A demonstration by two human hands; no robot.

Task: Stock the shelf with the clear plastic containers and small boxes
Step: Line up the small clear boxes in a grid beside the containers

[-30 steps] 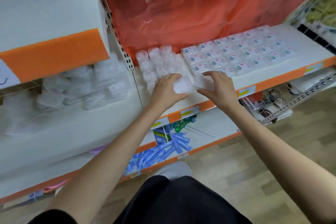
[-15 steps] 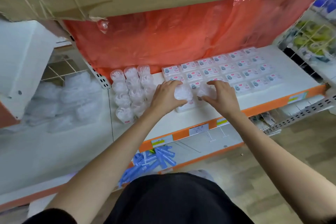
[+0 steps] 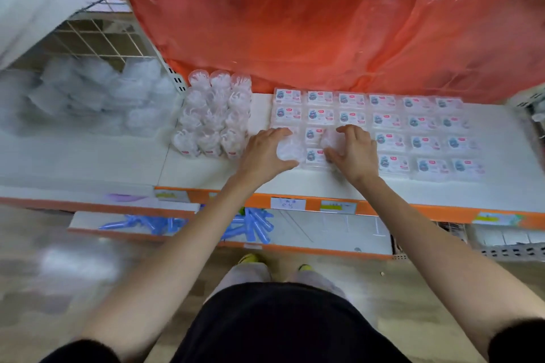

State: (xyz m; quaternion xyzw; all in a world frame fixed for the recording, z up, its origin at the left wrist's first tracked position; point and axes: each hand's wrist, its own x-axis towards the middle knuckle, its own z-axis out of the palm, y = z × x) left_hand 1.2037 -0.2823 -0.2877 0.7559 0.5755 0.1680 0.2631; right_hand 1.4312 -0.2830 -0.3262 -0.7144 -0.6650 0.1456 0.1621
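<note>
**Hands.** The left hand and the right hand reach side by side over the front-left part of the shelf. Each grasps one clear piece. The left hand's fingers curl over the left container. The right hand's fingers and thumb close round the right container. Both pieces hang low over the left columns of the small boxes. Blur hides whether they touch the boxes.

**Step in hand (judged).** The two pieces appear to be on their way to a place on the shelf. Their likely home is the standing block of clear containers near the shelf's left edge. A clean placement lifts them clear of the boxes first, so that no row is dragged askew. Each is then set upright at the front of the block, with its label toward the orange front edge. The thin walls probably call for a light grip.

**The goods.** The containers are rounded, colourless and nearly see-through, and the front row carries small red labels at the base. They stand in three tight columns from the back edge forward. The boxes lie flat in a neat grid across the middle and right of the shelf, each with a blue-and-red printed face.

**Surroundings.** A red plastic sheet hangs behind the shelf, and blue tubes lie on the lower shelf.
</note>
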